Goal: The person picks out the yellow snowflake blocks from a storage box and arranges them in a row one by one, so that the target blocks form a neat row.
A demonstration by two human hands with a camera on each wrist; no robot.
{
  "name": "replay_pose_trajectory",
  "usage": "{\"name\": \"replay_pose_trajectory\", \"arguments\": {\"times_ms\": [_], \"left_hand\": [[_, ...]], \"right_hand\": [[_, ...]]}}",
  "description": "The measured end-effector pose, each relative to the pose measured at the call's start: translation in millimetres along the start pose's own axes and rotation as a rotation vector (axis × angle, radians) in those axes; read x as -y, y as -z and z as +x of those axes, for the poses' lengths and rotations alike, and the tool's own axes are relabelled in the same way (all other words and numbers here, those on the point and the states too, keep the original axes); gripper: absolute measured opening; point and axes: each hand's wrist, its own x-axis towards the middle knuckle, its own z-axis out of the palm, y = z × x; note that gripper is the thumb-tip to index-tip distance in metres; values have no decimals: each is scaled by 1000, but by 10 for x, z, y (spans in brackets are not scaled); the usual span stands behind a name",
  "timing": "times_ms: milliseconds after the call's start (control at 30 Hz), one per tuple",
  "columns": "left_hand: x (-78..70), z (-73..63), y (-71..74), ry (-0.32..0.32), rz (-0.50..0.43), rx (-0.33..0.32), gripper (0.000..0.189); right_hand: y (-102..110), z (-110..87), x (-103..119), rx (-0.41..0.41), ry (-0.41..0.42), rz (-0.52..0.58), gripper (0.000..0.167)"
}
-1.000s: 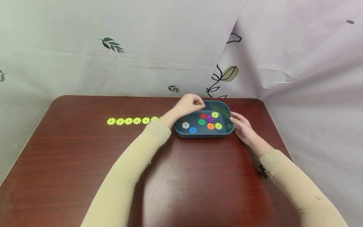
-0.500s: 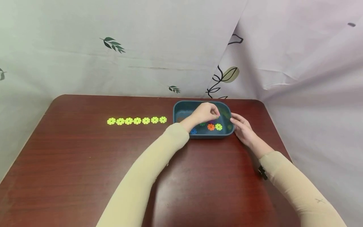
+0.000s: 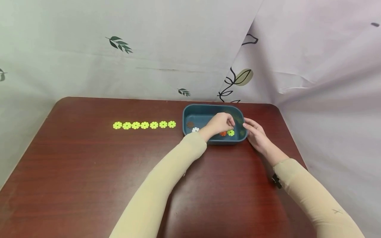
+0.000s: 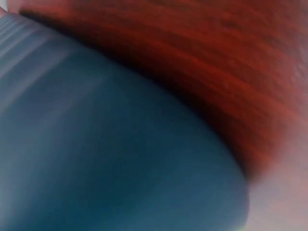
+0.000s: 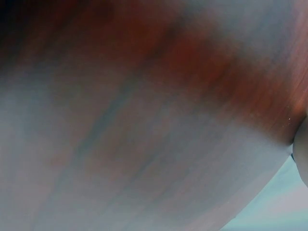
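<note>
Our left hand (image 3: pixel 221 122) curled just beyond the yellow disc (image 3: pixel 231 133), pinching? We couldn't tell; right hand (image 3: pixel 257 135) straight-fingered against the tray (image 3: pixel 198 118).

One tray (image 3: pixel 202 109), dark blue, rounded rectangle, upright: under left hand (image 3: pixel 221 123), right end touching right hand (image 3: pixel 256 136). Inside, notched discs: brown disc (image 3: pixel 190 124) and white disc (image 3: pixel 195 130), left of left hand; orange disc (image 3: pixel 223 134), partly hidden, and yellow disc (image 3: pixel 230 133), just below it. Seven yellow discs (image 3: pixel 145 125), flat, in line, farther left.

No readable text, labels, brands, numbers or signs.
</note>
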Motion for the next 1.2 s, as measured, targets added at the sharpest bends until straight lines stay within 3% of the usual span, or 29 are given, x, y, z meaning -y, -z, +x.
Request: {"name": "replay_pose_trajectory", "arguments": {"times_ms": [333,867,1200], "left_hand": [[63,14,-40,-9,51,33,17],[64,34,-130,-34,318,88,33],[65,37,-138,-73,370,88,29]], "right_hand": [[-16,2,5,-1,13,17,24],[-10,-5,-8,1,9,2,23],[-9,7,-15,2,13,0,26]]}}
